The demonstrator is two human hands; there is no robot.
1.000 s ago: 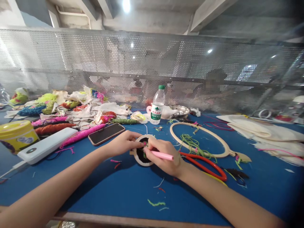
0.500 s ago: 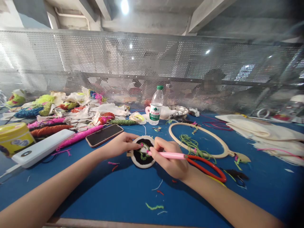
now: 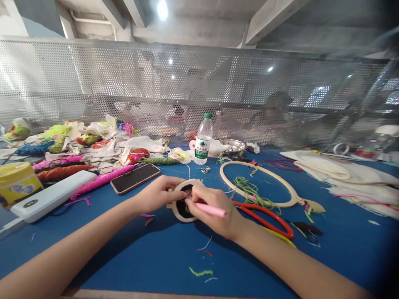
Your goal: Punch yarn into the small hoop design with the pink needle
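A small round embroidery hoop (image 3: pixel 177 212) with a pale rim holds black fabric (image 3: pixel 184 206), which bears some green and pink yarn. My left hand (image 3: pixel 158 192) grips the hoop's left side, fingers at the upper rim and thumb over the fabric. Closed around a pink pen-shaped punch needle (image 3: pixel 212 210), my right hand (image 3: pixel 215 203) rests over the hoop's right part. The tool's tip and much of the stitching are hidden behind its fingers. Red-handled scissors (image 3: pixel 274 216) lie by my right wrist, their blades out of sight.
Left are a phone (image 3: pixel 135 178), a white power bank (image 3: pixel 54 195), a yellow tub (image 3: pixel 18 182) and heaped yarn and cloth (image 3: pixel 102 149). A water bottle (image 3: pixel 203 141) stands ahead. On the right lie a larger hoop (image 3: pixel 288 187), green yarn (image 3: pixel 249 189) and folded cream cloth (image 3: pixel 339 168).
My right hand has moved left and down over the hoop, covering more of the fabric, and the pink tool now tilts more. My left hand keeps its grip on the rim.
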